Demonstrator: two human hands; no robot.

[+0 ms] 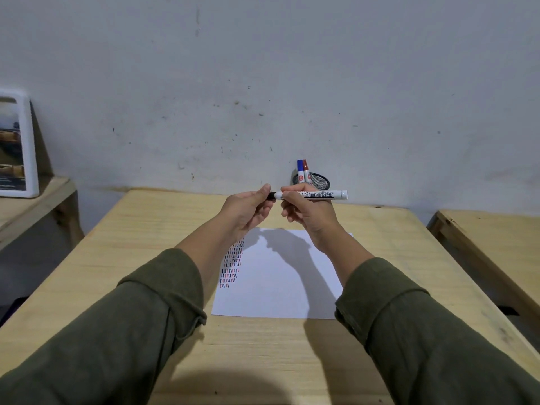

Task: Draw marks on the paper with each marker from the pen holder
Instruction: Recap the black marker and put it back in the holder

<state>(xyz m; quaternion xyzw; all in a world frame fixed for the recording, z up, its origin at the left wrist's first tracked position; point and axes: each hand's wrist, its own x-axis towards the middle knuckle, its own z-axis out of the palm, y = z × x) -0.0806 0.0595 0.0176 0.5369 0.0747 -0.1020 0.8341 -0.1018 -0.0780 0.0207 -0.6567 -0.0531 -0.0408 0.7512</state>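
I hold a white whiteboard marker level in the air above the far end of the table. My right hand grips its barrel. My left hand pinches its black cap at the left end. Below lies a white sheet of paper with rows of short black, blue and red marks along its left side. Behind my hands, against the wall, stands a black mesh pen holder with a blue-capped marker and a red-capped marker in it.
The paper rests on a light wooden table. A second wooden table stands to the right across a gap. A lower wooden shelf at the left carries a white framed picture. A grey wall runs behind.
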